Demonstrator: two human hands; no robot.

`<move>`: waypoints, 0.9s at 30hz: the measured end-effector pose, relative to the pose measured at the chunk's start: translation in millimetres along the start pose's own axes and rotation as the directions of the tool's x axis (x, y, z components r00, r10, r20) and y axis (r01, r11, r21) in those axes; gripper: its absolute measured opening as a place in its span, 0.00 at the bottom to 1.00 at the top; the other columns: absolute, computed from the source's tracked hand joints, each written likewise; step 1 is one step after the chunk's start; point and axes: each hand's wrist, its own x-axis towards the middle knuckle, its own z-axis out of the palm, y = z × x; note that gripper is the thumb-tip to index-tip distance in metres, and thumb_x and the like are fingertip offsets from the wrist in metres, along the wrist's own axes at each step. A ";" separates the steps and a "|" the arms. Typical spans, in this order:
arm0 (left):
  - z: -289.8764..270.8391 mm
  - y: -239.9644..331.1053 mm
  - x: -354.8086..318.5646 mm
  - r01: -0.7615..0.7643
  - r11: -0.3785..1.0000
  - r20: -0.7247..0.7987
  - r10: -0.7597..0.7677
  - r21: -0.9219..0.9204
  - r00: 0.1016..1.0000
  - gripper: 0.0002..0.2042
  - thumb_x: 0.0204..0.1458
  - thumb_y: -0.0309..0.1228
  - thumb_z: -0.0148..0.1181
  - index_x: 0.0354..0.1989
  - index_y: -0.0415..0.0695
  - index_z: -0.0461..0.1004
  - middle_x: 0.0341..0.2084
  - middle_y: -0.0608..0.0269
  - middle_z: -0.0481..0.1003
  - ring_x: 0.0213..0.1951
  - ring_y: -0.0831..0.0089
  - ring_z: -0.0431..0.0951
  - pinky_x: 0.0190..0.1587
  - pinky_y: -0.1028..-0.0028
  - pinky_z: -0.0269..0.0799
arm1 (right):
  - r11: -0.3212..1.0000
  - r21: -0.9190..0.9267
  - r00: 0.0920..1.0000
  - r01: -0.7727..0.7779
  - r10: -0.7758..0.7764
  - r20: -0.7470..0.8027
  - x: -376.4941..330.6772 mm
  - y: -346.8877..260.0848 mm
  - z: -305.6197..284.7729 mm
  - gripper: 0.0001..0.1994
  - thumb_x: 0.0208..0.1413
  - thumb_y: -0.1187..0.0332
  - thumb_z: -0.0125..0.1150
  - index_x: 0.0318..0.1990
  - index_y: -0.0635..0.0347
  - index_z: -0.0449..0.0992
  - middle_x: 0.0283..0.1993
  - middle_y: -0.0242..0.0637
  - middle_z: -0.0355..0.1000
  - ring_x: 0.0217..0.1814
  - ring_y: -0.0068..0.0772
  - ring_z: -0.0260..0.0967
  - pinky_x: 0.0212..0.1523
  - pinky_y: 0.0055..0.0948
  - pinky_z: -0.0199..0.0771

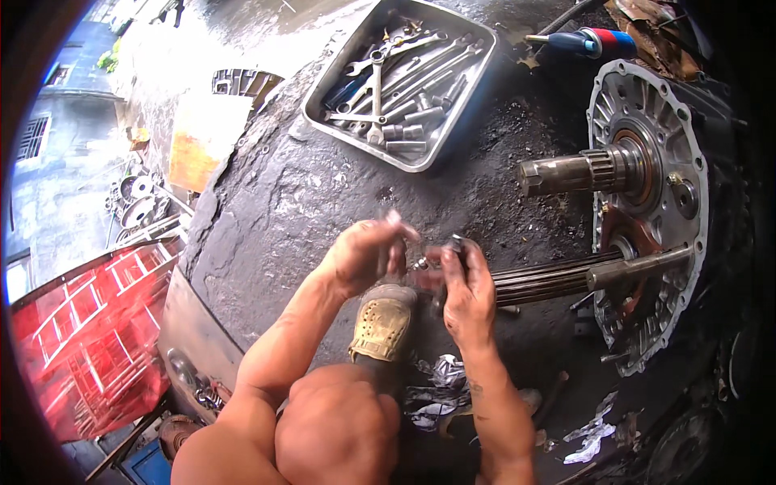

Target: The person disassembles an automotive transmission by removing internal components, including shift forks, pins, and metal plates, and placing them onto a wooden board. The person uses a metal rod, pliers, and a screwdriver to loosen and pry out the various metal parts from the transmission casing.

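Note:
Above the dark, greasy ground, my left hand [368, 252] is raised with bent fingers; motion smears the fingertips, so any hold there is unclear. Close by on the right, my right hand [467, 291] pinches a small metal part [457, 242] between thumb and fingers. Another small shiny piece [420, 263] shows between the two hands, partly blurred. Just right of my right hand runs a long splined shaft [550, 280], sticking out of a gearbox housing [693, 145]. A thicker shaft [558, 174] with a bearing around its base projects above it.
A grey tray [473, 97] of wrenches and sockets lies ahead. Beyond it, right, is a blue-and-red container [606, 42] with a nozzle. My tan shoe [385, 323] stands below my hands. Crumpled scraps [594, 436] lie lower right; a red sheet [89, 331] is at left.

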 end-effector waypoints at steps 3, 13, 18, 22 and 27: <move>0.7 -5.4 11.3 -0.206 0.868 -0.345 0.043 -0.451 0.938 0.20 0.59 0.54 0.44 0.29 0.50 0.68 0.25 0.67 0.71 0.32 0.68 0.73 0.41 0.64 0.69 | 0.958 -0.247 0.988 -0.147 0.129 -0.084 -25.0 6.7 -5.8 0.14 0.62 0.62 0.53 0.47 0.64 0.68 0.24 0.37 0.73 0.22 0.20 0.70 0.24 0.23 0.68; 52.1 -35.9 33.9 -0.055 0.947 -0.150 0.007 -0.318 0.989 0.21 0.57 0.53 0.48 0.33 0.46 0.64 0.19 0.59 0.70 0.29 0.61 0.74 0.39 0.63 0.69 | 0.916 -0.401 0.995 0.007 -0.048 -0.091 -49.2 7.3 -11.3 0.12 0.58 0.71 0.56 0.48 0.64 0.70 0.26 0.44 0.73 0.26 0.29 0.72 0.30 0.31 0.71; 80.8 -30.8 36.0 -0.214 0.968 -0.061 0.208 -0.131 0.976 0.22 0.57 0.57 0.46 0.27 0.49 0.61 0.11 0.63 0.63 0.24 0.65 0.68 0.39 0.66 0.64 | 0.987 -0.130 0.988 -0.093 0.075 -0.135 -51.4 6.6 -16.9 0.07 0.59 0.70 0.56 0.43 0.62 0.71 0.21 0.29 0.67 0.17 0.11 0.54 0.17 0.15 0.54; 85.2 -26.4 37.8 -0.180 0.973 0.081 0.193 -0.142 0.978 0.23 0.57 0.59 0.41 0.24 0.51 0.58 0.07 0.66 0.59 0.20 0.67 0.67 0.41 0.64 0.62 | 0.957 0.200 0.961 -0.210 0.239 -0.138 -53.1 -4.7 -8.4 0.06 0.60 0.70 0.56 0.40 0.61 0.69 0.21 0.28 0.64 0.18 0.10 0.52 0.16 0.13 0.51; 89.8 -32.4 37.5 -0.175 0.973 0.139 0.196 -0.151 0.971 0.23 0.58 0.58 0.42 0.24 0.50 0.58 0.07 0.65 0.58 0.20 0.66 0.67 0.38 0.67 0.64 | 0.998 -0.028 0.966 -0.056 0.047 -0.254 -56.6 4.2 1.5 0.06 0.60 0.72 0.54 0.42 0.61 0.67 0.24 0.28 0.65 0.19 0.10 0.54 0.16 0.13 0.52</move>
